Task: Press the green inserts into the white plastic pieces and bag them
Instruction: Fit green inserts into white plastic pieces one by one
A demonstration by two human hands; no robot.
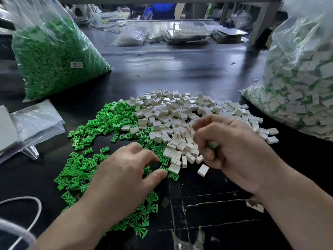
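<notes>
1. Grips, in the right hand point(227, 147) at mid-right, a held piece point(213, 145): white, with green showing inside the curled fist. Cannot tell, through the blur on the upper fingers, whether fully seated. Could jam or sit crooked if squeezed off-axis, then go to the bag half-pressed.
2. Reaches with the left hand point(126, 168), lower centre, down onto the green inserts point(100, 127), fingers bent, thumb and forefinger nearly together. Cannot tell whether pinching one. Could lift two hooked together, or none, given how thickly heaped and interlocked there.
3. Could sweep the left forearm across the inserts lying under it at lower centre and push some toward the near edge of the black table point(180, 69).
4. Could nudge, with the right hand or wrist, the loose white plastic pieces point(180, 112) beneath and just beside it, adding to the strays at the heap's right edge.
5. Could pick the wrong part by feel where green and white overlap at centre.
6. Needs a sideways carry to the bag of finished pieces point(297, 91) at the right edge. Cannot see its mouth, so could drop short or spill. Worth not confusing with the bag of green stock point(54, 56) at upper left.
7. Could snag the white cable point(34, 210) at lower left with the left elbow.
</notes>
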